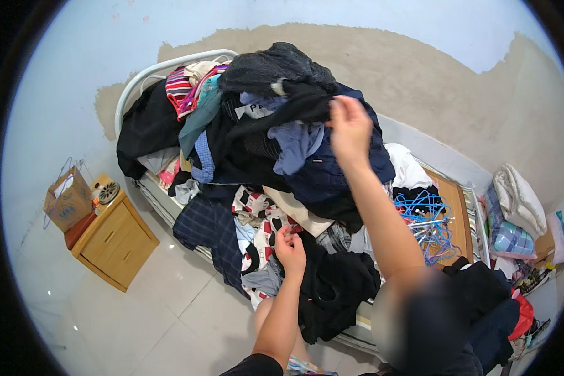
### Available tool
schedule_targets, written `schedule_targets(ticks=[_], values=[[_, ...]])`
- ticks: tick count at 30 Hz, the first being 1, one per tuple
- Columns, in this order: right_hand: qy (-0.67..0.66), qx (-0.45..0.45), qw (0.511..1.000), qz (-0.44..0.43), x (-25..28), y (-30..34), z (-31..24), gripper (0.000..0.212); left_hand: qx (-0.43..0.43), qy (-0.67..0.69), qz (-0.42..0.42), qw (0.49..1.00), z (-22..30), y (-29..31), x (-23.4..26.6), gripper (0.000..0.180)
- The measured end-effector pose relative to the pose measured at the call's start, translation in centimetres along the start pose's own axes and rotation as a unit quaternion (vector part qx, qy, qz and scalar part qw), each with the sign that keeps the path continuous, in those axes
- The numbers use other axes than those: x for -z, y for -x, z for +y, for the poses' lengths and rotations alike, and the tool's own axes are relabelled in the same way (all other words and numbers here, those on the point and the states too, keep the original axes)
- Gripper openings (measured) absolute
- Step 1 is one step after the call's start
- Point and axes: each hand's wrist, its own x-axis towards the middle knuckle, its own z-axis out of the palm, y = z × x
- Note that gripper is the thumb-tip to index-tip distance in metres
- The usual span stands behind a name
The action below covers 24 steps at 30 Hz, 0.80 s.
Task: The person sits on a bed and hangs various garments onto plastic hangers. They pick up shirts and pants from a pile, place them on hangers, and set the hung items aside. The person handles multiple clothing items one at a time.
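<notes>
A tall heap of clothes covers the bed. My right hand [351,128] is closed on the edge of a black garment [304,109], pulling it taut at the heap's upper right side. Beside that hand lie a greyish-blue garment [296,147] and a dark navy one [351,182]. My left hand [291,252] is low in front of the heap, its fingers curled together; whatever they may hold is hidden. Near it are a crumpled black garment [335,285] and a white patterned cloth with red and black [266,235]. A dark checked garment [216,232] hangs over the bed's edge.
Blue hangers [429,219] lie tangled on a wooden board [451,194] at right. A white metal bed rail [126,94] curves behind the heap. Left stands a wooden nightstand [116,241] with a paper bag [69,200]. Folded bedding [517,200] and more dark clothes [479,291] are far right.
</notes>
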Motion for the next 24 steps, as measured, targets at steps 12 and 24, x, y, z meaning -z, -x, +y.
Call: schedule_targets(ticks=[12, 24], values=[[-0.019, -0.074, 0.997, 0.003, 15.4, 20.2, -10.9, 0.009, -0.267, -0.336, -0.115, 0.896, 5.4, 5.4, 3.8, 0.081], [-0.394, -0.243, 0.886, 0.042, 23.0, 20.6, -12.9, 0.022, -0.346, -0.169, -0.244, 0.89, 22.3, 6.7, 5.8, 0.043]])
